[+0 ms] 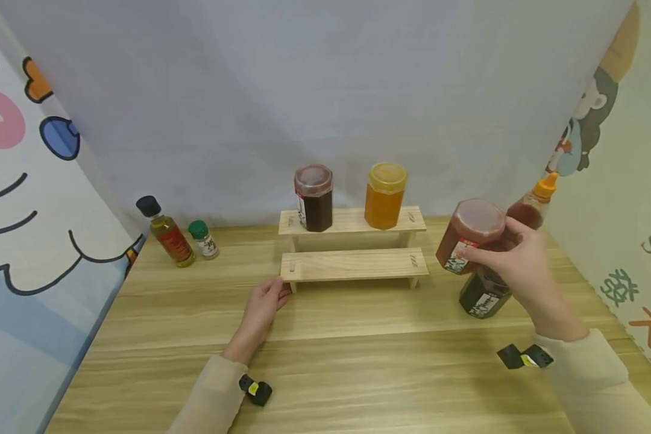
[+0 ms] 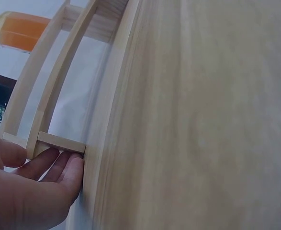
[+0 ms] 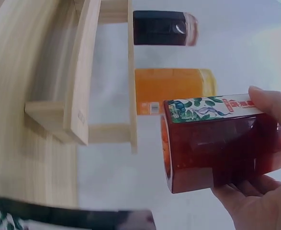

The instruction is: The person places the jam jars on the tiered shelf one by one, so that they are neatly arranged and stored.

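My right hand grips a hexagonal jar of red jam, with thumb and fingers on opposite sides. The jar is raised and tilted, its label showing in the right wrist view. Below that hand stands a dark jar, partly covered by it. At the left end of the two-step wooden rack, my left hand holds the lower step, thumb by the board and fingers against the leg. On the upper step stand a dark red jam jar and an orange jar.
At the back left stand an oil bottle with a black cap and a small green-capped shaker. A squeeze bottle with an orange cap is behind my right hand. A pale wall rises behind the rack.
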A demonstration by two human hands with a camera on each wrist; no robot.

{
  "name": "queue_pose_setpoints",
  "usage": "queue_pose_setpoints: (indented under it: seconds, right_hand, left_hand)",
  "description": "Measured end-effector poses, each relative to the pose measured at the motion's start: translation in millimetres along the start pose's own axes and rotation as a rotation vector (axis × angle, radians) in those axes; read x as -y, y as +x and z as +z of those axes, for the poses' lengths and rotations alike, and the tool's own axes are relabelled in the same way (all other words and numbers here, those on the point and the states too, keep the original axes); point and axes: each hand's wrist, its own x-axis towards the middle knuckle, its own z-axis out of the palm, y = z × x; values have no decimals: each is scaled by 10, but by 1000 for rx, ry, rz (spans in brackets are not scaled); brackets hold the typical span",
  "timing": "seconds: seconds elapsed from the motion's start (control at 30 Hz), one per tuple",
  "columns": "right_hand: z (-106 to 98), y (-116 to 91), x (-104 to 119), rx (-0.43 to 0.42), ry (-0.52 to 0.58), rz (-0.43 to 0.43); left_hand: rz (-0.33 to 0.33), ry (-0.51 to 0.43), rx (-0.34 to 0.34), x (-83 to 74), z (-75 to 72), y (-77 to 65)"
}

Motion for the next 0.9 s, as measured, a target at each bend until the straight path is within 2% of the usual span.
queue_pose_setpoints:
  seconds: [0.3, 0.6, 0.9]
  right_hand:
    - [352, 37, -141, 78, -104, -41]
    - [692, 104, -313, 144, -70, -19]
    - [1005, 171, -433, 169, -31, -71]
  left_hand:
    - [-2, 3, 4, 5, -21, 6]
    - [0, 9, 0, 6, -23, 0]
    - [-4, 12, 0, -6, -13, 8]
